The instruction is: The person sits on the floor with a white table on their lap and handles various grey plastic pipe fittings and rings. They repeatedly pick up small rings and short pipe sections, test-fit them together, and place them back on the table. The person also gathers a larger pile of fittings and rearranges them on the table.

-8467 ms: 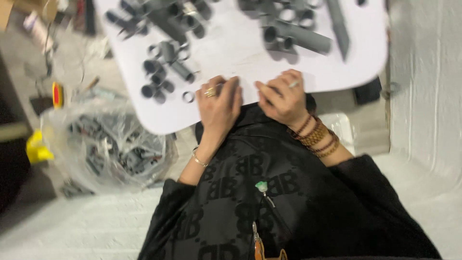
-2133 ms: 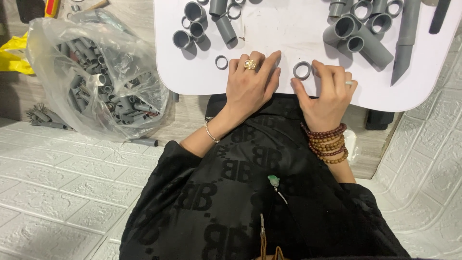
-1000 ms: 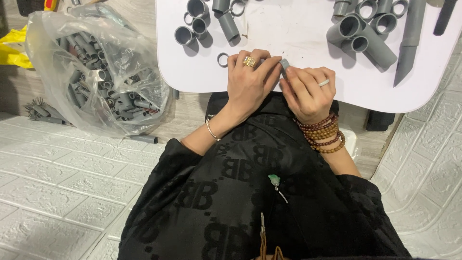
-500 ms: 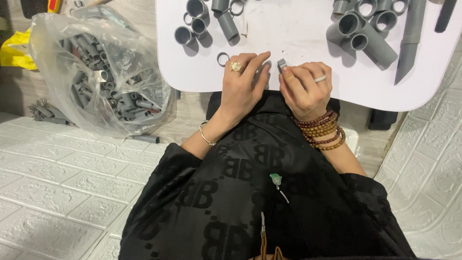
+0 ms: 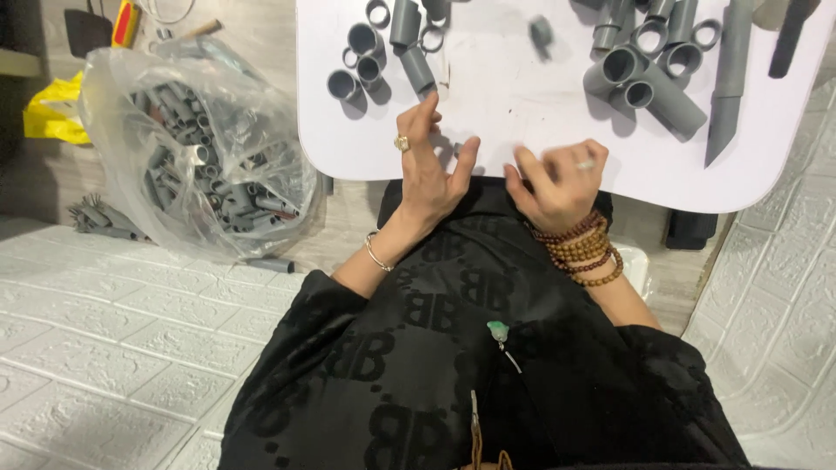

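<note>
My left hand hovers over the near edge of the white table, fingers spread, holding nothing. My right hand rests at the table edge beside it, thumb out and fingers loosely curled, with nothing visible in it. A small grey pipe piece shows blurred farther up the table, apart from both hands. Short grey pipe sections and rings lie beyond my left hand. Bigger grey pipe sections lie beyond my right hand.
A long grey pipe with a slanted end lies at the table's right. A clear plastic bag of grey pipe pieces sits on the floor to the left, with a loose pipe beside it. A yellow bag is far left.
My right hand held a small grey piece between its fingers half a second ago; now it is empty and the piece is blurred farther up the table. My left fingers have lifted and spread.
</note>
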